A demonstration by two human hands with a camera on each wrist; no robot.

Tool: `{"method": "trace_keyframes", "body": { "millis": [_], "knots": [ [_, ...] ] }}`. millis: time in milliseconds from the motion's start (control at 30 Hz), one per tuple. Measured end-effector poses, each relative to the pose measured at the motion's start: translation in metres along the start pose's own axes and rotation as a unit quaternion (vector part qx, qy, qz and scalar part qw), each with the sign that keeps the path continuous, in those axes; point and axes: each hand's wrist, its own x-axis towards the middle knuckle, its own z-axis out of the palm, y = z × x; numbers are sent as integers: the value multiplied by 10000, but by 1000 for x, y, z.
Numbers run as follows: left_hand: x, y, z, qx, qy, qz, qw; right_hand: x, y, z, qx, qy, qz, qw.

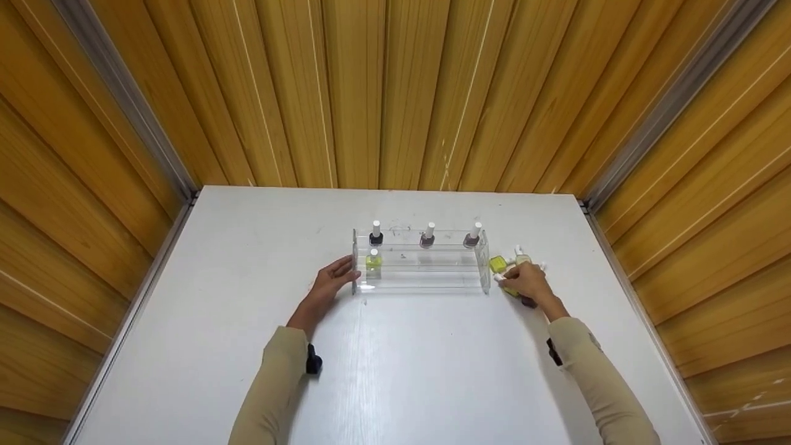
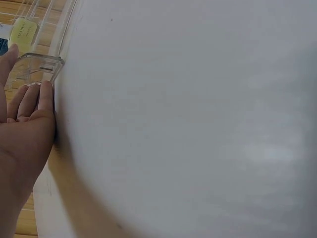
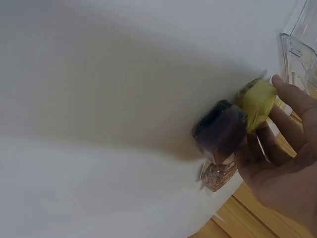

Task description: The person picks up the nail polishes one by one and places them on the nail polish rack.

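My left hand (image 1: pixel 330 281) grips the left end of a clear acrylic rack (image 1: pixel 484 266), thumb in front and fingers behind the side panel. Three dark nail polish bottles with white caps, left (image 1: pixel 376 238), middle (image 1: pixel 427 240) and right (image 1: pixel 472 238), stand on its top tier. Below the left one is a yellow bottle (image 1: pixel 373 262). Right of the rack, my right hand (image 1: pixel 528 284) pinches a yellow nail polish bottle (image 3: pixel 258 101) by its cap end. A dark purple bottle (image 3: pixel 221 129) and a glittery brownish one (image 3: pixel 218 176) lie beside those fingers.
Another yellow bottle (image 1: pixel 498 264) lies against the rack's right end, and a pale bottle (image 1: pixel 523 258) lies behind the right hand. The white table (image 1: pixel 401 371) is bounded by wood-patterned panels (image 1: pixel 383 93) at the back and sides.
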Motion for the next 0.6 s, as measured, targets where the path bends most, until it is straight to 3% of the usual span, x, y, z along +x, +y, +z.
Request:
{"method": "trace_keyframes", "body": {
  "millis": [167, 333, 467, 600],
  "knots": [
    [-2, 0, 1, 47, 21, -106, 9999, -1, 9, 2, 592, 481, 373, 9964],
    [-1, -2, 1, 22, -4, -104, 9999, -4, 17, 2, 1425, 812, 855, 9828],
    [1, -1, 0, 3, -19, -8, 10000, -4, 18, 0, 1975, 1011, 950, 9704],
    [1, 0, -1, -98, -65, -7, 9999, -7, 14, -3, 2115, 1211, 845, 9662]
  ]
}}
